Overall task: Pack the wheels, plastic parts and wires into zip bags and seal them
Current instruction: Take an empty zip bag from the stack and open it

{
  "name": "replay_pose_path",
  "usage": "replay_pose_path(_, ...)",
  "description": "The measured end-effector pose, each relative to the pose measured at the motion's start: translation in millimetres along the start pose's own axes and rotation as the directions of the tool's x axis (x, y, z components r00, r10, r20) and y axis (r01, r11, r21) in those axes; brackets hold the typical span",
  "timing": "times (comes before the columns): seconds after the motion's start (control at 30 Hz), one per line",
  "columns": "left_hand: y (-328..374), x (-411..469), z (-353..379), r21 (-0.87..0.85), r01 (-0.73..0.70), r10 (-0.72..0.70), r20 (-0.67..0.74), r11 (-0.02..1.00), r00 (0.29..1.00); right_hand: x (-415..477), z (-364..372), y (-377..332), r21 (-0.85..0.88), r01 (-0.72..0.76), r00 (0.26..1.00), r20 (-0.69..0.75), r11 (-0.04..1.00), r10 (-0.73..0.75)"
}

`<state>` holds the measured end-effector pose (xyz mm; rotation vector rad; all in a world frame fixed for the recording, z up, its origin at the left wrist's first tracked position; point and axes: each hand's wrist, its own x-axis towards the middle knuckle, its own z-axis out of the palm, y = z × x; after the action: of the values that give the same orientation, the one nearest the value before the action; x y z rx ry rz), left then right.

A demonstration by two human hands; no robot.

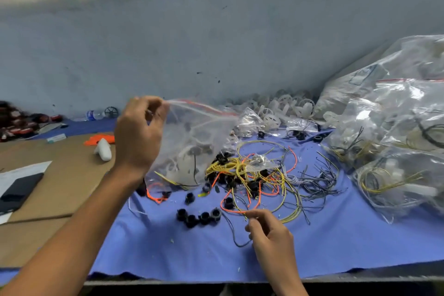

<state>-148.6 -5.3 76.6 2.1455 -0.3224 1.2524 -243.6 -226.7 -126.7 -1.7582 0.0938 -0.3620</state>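
Zip bag (pixel 192 139) rim pinched between left fingers (pixel 157 103)

one clear zip bag (pixel 192 132) held up. four black plastic parts (pixel 205 217) in a front cluster, with several more scattered among the wires (pixel 240 168), which are too tangled to count: yellow, orange, grey and black strands. one heap of white wheels (pixel 283 108), too many to number; one black wheel (pixel 111 112) alone. one water bottle (pixel 92 115). at least three stuffed bags (pixel 396 115) piled on the right.
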Motion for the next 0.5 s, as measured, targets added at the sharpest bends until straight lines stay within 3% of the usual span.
replay_pose_path(0.2, 20.5, 45.8, -22.5, -0.244, 0.143, -0.119, 0.11, 0.959, 0.987, 1.5, -1.5, 2.0, 0.005, -0.023, 0.999, 0.026, 1.0, 0.023)
replay_pose_path(0.5, 29.3, 5.0, -18.2, -0.32, 0.263, -0.195, 0.228, 0.91, 0.954, 1.8, -1.1, 7.2, 0.012, 0.008, 0.999, 0.041, 1.0, -0.008)
